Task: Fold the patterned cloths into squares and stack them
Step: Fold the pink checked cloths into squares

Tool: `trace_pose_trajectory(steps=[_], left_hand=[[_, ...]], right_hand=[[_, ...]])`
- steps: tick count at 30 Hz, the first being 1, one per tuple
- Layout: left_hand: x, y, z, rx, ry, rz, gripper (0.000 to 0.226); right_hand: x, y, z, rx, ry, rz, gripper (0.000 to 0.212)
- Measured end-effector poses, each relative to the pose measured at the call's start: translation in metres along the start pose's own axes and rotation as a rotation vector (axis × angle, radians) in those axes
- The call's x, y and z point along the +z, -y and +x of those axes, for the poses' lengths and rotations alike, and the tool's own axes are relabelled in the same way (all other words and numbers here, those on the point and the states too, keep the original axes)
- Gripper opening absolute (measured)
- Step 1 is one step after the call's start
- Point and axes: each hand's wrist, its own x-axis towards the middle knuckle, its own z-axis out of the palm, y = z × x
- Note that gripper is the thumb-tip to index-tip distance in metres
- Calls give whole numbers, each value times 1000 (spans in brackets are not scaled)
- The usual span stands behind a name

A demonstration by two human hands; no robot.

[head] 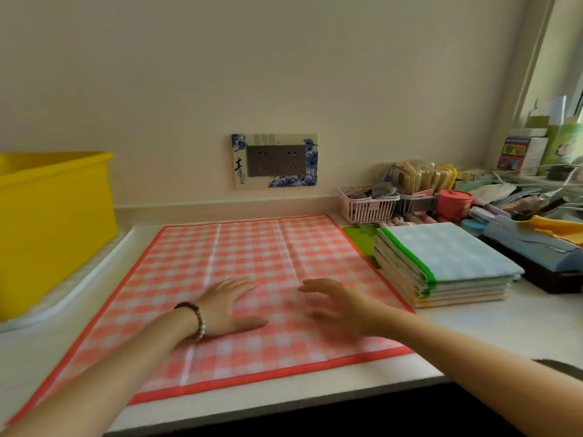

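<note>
The red checked cloth (pixel 239 279) lies spread on the tabletop (pixel 473 335), likely for smoothing before folding. The left hand (pixel 225 307) presses it flat-fingered; the right hand (pixel 334 305), fingers spread, holds nothing. The folded stack (pixel 441 263) sits at three o'clock

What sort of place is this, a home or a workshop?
Probably a home, at a counter against a wall: a decorated wall socket, a pink basket of odds and ends, and a stack of folded cloths beside the red checked cloth.
</note>
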Motion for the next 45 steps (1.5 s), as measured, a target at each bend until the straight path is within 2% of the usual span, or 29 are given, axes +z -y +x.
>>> trace_pose_trajectory(steps=[6,12,19,25,28,30,35,39,43,45], left_hand=[[-3,27,-62,50,44,-93,125],[2,33,-95,92,52,-63,114],[-2,31,-102,77,-1,-265,71],[-19,31,-98,90,6,-411,15],[-32,30,-95,102,17,-432,16],[-44,30,-91,101,0,-434,21],[-80,33,-71,69,-168,-394,13],[-100,38,-46,35,-410,-222,19],[-102,44,-21,-86,-623,-40,18],[-96,48,-9,-41,-722,-22,22]], right_hand=[[24,30,-15,-193,102,-74,55],[35,44,-22,-287,92,-106,51],[33,52,-23,-304,50,-112,28],[22,51,-16,-193,118,-44,23],[9,55,-9,-145,162,34,10],[-4,60,-1,-147,141,33,9],[-35,67,34,-140,-19,-113,11],[-49,71,65,-154,-188,-278,18],[-46,64,93,-135,-389,-331,20],[-39,57,108,-133,-435,-305,19]])
